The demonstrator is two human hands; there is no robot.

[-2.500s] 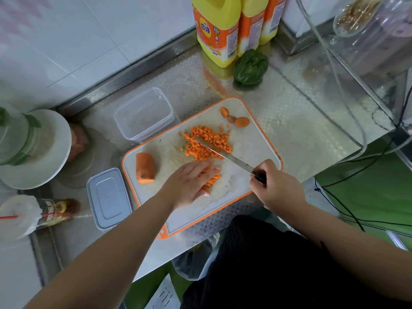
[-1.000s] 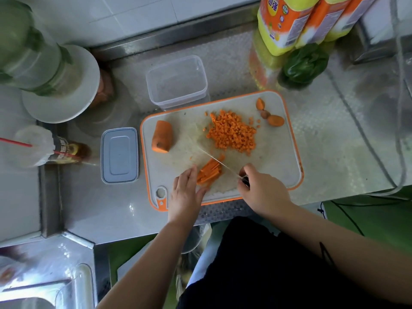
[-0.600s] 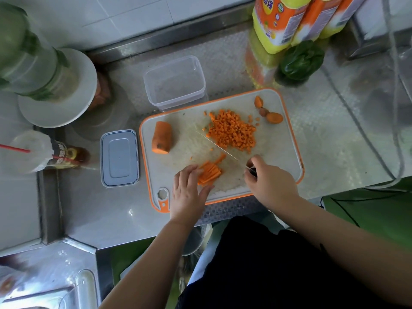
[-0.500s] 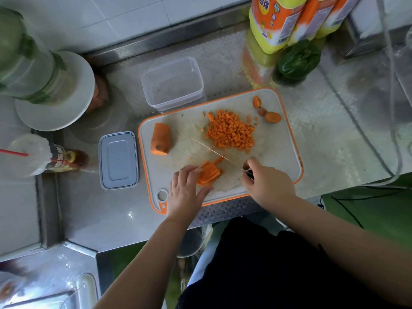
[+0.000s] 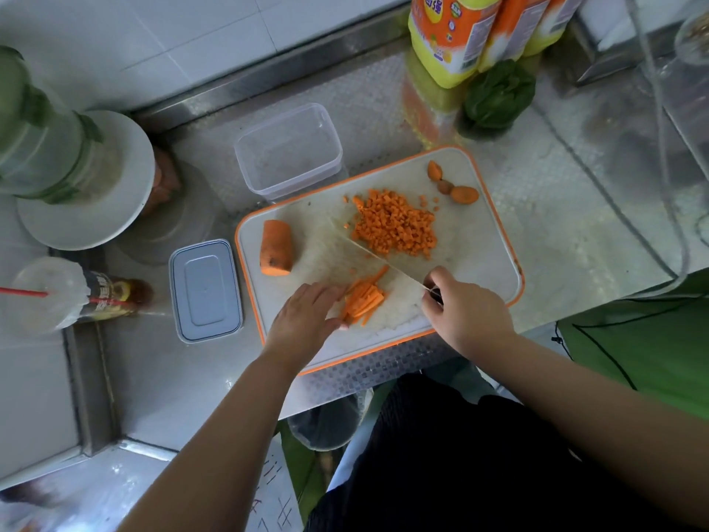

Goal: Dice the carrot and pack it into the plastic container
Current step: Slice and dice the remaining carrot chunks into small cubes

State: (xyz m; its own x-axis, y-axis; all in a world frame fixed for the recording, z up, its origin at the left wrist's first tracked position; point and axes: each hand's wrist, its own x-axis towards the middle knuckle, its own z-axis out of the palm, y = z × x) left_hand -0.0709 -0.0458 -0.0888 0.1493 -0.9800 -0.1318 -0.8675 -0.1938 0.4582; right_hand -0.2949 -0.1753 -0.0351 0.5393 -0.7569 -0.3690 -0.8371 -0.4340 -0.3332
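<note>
The left hand (image 5: 307,320) lies flat on the white cutting board with an orange rim (image 5: 487,240), fingers nearly straight and resting against the near end of a small bundle of orange carrot sticks (image 5: 362,299), which lie just to its right. The right hand (image 5: 466,312) curls around the dark handle of a thin-bladed kitchen knife (image 5: 378,255); the blade slants away from this hand, up and to the left, with the sticks on its near side and between the two hands. Just beyond the blade, farther from both hands, sits a heap of small diced carrot cubes (image 5: 395,226). An uncut stub of carrot (image 5: 275,247) lies beyond the left hand, towards the board's left edge. Three trimmed carrot ends (image 5: 454,186) rest at the far right corner of the board, well beyond the right hand.

The empty clear rectangular plastic container (image 5: 287,151) stands just off the far edge of the board, beyond the left hand. Its pale grey lid (image 5: 206,289) lies flat on the table to the left of that hand, beside the board.

The table (image 5: 556,209) is textured stainless steel, set against a white tiled wall (image 5: 153,36). At the far side stand yellow and orange plastic bottles (image 5: 456,32) with a dark green pepper (image 5: 498,94) beside them. To the far left is a white round-based appliance with a green-trimmed jar (image 5: 76,178), and near it a plastic cup with a red straw (image 5: 50,293).
</note>
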